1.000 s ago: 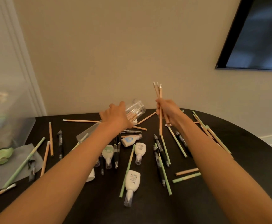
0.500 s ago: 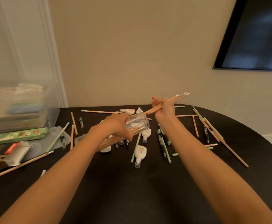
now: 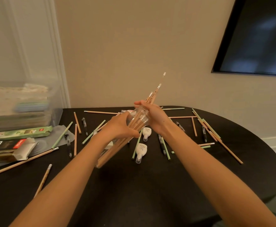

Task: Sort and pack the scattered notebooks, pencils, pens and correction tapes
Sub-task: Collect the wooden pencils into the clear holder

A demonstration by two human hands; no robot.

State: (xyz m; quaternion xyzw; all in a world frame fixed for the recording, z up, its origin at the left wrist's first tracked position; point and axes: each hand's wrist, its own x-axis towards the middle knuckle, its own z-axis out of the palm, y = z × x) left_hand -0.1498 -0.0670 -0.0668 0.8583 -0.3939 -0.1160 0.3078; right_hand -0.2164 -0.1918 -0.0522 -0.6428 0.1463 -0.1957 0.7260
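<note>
Nearest, a loose tan pencil (image 3: pixel 43 179) lies on the dark table (image 3: pixel 150 190) at 8 o'clock from the hands.

At centre, the left hand (image 3: pixel 122 126) is wrapped round a clear plastic tube (image 3: pixel 139 119), tilted with its mouth toward 1 o'clock. The right hand (image 3: pixel 155 115) sits at that mouth, fingers curled round a bundle of tan pencils (image 3: pixel 155 94). The pencils' lower ends are already inside the tube, and their eraser ends stick out toward 1 o'clock.

The eraser ends sit at uneven heights, so one pencil may be riding loose. If the right hand lets go before the bundle seats, that pencil could slide out over the rim. A push on the bundle could also catch a tip on the rim, or twist the smooth tube in the left hand.

Just past the hands at 5 o'clock lie two white correction tapes (image 3: pixel 141 149). Green pencils and black pens (image 3: pixel 84 123) are strewn from 9 to 3 o'clock. At 9 o'clock a clear bin (image 3: pixel 55 112) holds what look like stacked notebooks.

Half a second earlier the bundle lay nearly level, pointing toward 2 o'clock, with the tube lower. Now both are raised and steeper.
</note>
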